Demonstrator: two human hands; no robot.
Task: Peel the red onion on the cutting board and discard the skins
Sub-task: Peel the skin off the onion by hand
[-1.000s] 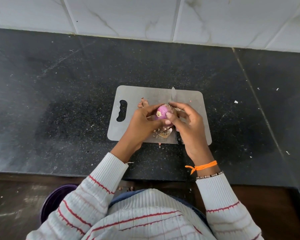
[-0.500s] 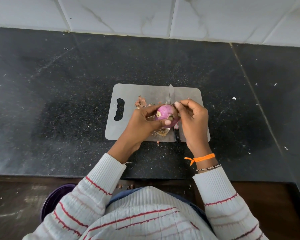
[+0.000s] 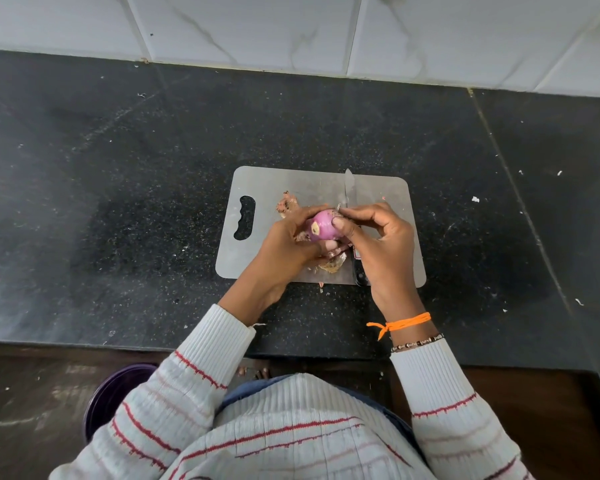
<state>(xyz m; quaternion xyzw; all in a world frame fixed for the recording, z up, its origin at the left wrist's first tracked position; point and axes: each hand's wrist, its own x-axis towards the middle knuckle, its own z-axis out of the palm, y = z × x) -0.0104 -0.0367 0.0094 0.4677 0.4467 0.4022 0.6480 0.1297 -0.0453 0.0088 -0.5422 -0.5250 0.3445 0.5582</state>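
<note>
Grip: your left hand (image 3: 284, 247) cups the round purple-red onion (image 3: 321, 228) over the grey cutting board (image 3: 291, 183) | right hand (image 3: 378, 237) pinches its far-right skin | cut end faces left | loose papery skins (image 3: 333, 263) beneath.

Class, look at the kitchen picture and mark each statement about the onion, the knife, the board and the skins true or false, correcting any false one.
1. Both hands hold the red onion above the cutting board. True: the left hand cups it and the right hand pinches at its top.
2. The right hand grips the knife. False: the knife lies on the board, its blade pointing away from the person.
3. Loose skins lie on the board under the hands. True.
4. The board's handle hole is at its right end. False: it is at the left end.
5. The orange thread is on the left wrist. False: it is on the right wrist.
</note>
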